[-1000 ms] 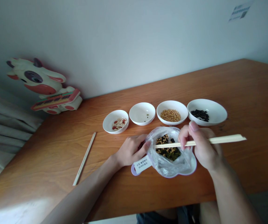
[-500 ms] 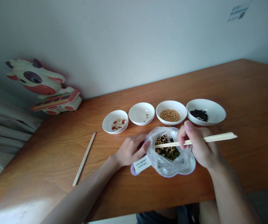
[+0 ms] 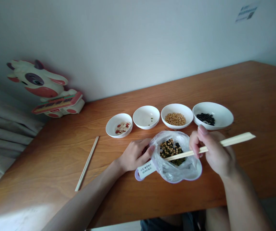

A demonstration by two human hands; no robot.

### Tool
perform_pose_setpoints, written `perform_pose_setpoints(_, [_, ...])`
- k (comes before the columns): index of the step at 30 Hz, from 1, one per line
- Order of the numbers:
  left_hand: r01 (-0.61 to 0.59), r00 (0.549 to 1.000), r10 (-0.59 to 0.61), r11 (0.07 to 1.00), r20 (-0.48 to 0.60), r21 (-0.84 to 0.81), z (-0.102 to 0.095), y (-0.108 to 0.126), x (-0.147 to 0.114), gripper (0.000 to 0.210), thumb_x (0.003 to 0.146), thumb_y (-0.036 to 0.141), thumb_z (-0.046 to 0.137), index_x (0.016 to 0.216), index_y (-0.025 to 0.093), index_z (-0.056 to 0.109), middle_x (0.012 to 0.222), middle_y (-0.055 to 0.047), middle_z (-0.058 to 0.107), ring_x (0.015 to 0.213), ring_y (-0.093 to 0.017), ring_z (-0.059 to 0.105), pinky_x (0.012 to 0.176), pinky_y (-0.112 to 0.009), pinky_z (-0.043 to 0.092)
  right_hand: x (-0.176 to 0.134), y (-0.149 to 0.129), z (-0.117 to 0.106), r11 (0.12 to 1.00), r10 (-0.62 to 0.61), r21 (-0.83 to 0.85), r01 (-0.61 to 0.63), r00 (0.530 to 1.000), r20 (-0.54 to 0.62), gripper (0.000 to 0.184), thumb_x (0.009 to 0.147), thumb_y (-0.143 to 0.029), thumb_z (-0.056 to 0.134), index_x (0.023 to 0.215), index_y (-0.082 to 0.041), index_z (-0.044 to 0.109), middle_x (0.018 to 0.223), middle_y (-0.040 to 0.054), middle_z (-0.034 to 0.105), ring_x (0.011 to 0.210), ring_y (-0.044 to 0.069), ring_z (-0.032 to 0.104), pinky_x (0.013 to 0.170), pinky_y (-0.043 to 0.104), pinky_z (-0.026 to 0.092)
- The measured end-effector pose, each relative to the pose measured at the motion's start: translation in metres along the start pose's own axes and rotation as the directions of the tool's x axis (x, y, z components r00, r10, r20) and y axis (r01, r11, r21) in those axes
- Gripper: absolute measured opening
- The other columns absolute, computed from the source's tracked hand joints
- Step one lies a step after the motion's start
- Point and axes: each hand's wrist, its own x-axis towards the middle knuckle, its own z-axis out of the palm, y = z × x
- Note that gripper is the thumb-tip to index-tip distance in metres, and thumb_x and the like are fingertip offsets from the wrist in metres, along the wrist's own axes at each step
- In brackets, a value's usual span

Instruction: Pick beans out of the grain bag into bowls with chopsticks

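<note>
My left hand [image 3: 138, 155] grips the left rim of a purple-edged bowl lined with a clear plastic bag [image 3: 171, 173], thumb over the plastic. Inside the bag lie mixed beans [image 3: 170, 147]: tan, black and green. A pair of pale wooden chopsticks [image 3: 236, 139] is held in my right hand [image 3: 216, 152], at the bowl's right side. Their tips reach down to the beans at the bag's lower left; whether they pinch a bean is too small to tell. A label tag [image 3: 146, 169] lies on the bowl's handle.
Behind the bag stand white bowls: one with pale and red pieces [image 3: 119, 125], one with a few green beans [image 3: 146, 117], one with tan beans [image 3: 177, 116], one with black beans [image 3: 213, 115]. More chopsticks [image 3: 87, 163] and a cow toy [image 3: 46, 88] are left.
My right hand has shifted right and slightly down, and the chopstick tips have moved down and right across the beans. My left hand and the bowl look unmoved.
</note>
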Motion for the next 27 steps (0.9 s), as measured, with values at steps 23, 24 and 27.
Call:
perform_pose_setpoints(23, [0.005,1.000,-0.005,1.000,-0.002,0.000,0.000,0.000,0.000,0.035,0.112,0.043,0.038,0.096,0.018,0.056,0.086,-0.003,0.065,0.074,-0.015,0.059,0.070,-0.028,0.043,0.003,0.000,-0.004,0.996,-0.072,-0.061,0.059,0.970,-0.233,0.066,0.107,-0.059,0.039,0.057,-0.024,0.063,0.054,0.0047,0.058,0.052,0.018,0.049,0.053,0.038,0.033])
perform_pose_setpoints(24, [0.008,1.000,-0.008,1.000,-0.001,0.000,0.000,-0.001,0.000,0.034,0.112,0.043,0.039,0.096,0.019,0.056,0.085,-0.002,0.065,0.074,-0.015,0.059,0.070,-0.028,0.043,0.003,0.000,-0.005,0.995,-0.080,-0.079,0.061,0.961,-0.266,0.065,0.106,-0.060,0.040,0.057,-0.024,0.064,0.054,0.0047,0.058,0.051,0.018,0.049,0.053,0.038,0.033])
perform_pose_setpoints(27, [0.010,1.000,-0.010,1.000,-0.003,0.004,0.000,-0.001,0.000,0.034,0.112,0.043,0.039,0.095,0.019,0.056,0.084,-0.002,0.064,0.074,-0.015,0.059,0.070,-0.028,0.042,0.004,0.001,-0.005,0.988,-0.105,-0.146,0.060,0.941,-0.321,0.064,0.106,-0.061,0.041,0.059,-0.024,0.064,0.056,0.0045,0.058,0.051,0.017,0.049,0.053,0.038,0.034])
